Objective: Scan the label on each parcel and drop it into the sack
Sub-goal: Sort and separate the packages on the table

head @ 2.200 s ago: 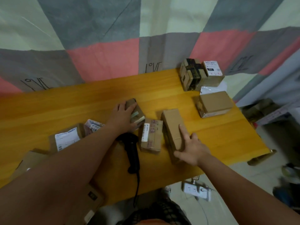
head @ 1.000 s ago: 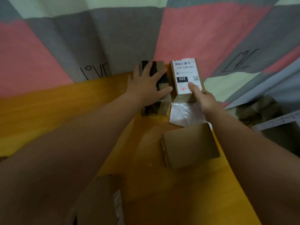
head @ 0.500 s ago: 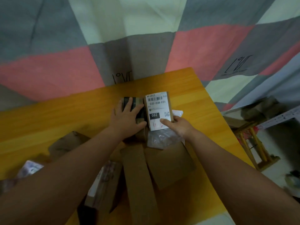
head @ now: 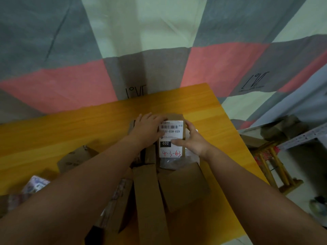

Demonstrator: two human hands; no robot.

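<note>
A brown parcel with a white barcode label (head: pixel 170 149) marked 032 and red handwriting stands on the yellow table (head: pixel 70 131). My left hand (head: pixel 148 132) grips its far left corner, thumb on the label. On its right side my right hand (head: pixel 193 142) holds it, thumb lying across the label. A dark-taped parcel (head: pixel 149 156) is mostly hidden under my left wrist. Against the labelled parcel's near side lies a clear plastic pouch (head: pixel 177 163). No sack is in view.
A long cardboard box (head: pixel 150 200) and a flat one (head: pixel 184 189) lie close in front of me. More parcels (head: pixel 76 158) (head: pixel 35 185) sit at the left. A patchwork cloth hangs behind the table. A wooden stand (head: pixel 272 167) stands past the table's right edge.
Both hands went from the near parcels to the far corner and drew the labelled and taped parcels nearer. My left hand has shifted from the taped parcel onto the labelled one.
</note>
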